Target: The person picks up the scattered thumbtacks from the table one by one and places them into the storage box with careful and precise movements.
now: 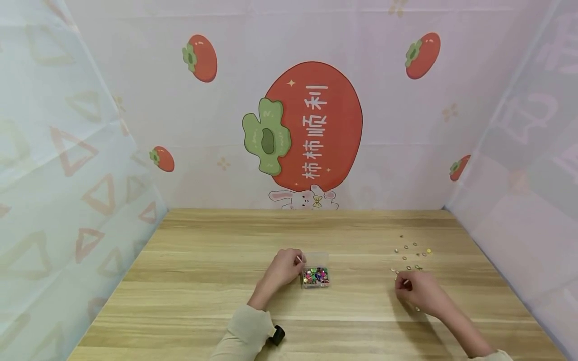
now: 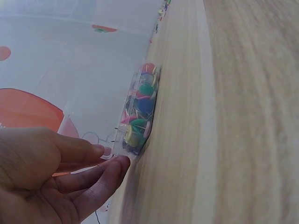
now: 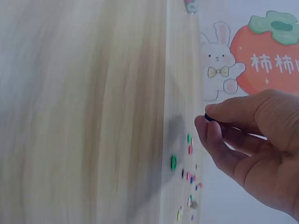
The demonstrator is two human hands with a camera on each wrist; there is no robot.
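A small clear plastic box (image 1: 316, 287) stands on the wooden table, packed with small rounded pieces (image 2: 145, 106) in green, blue, red, pink and yellow. Its clear lid (image 1: 314, 257) is raised at the back. My left hand (image 1: 283, 267) pinches the box's near-left edge between thumb and fingertips. Over to the right, my right hand (image 1: 420, 291) is above the table and pinches a tiny dark blue piece (image 3: 209, 118) between thumb and fingers; most of it is hidden. Beside and behind that hand lie several loose small pieces (image 3: 174, 162), some looking ring-like from above.
The wooden table (image 1: 217, 250) has a printed cloth wall (image 1: 388, 150) along its back and cloth walls at both sides. A yellow piece (image 1: 429, 250) lies among the scattered ones at the right. A black band (image 1: 277, 335) is on the left sleeve.
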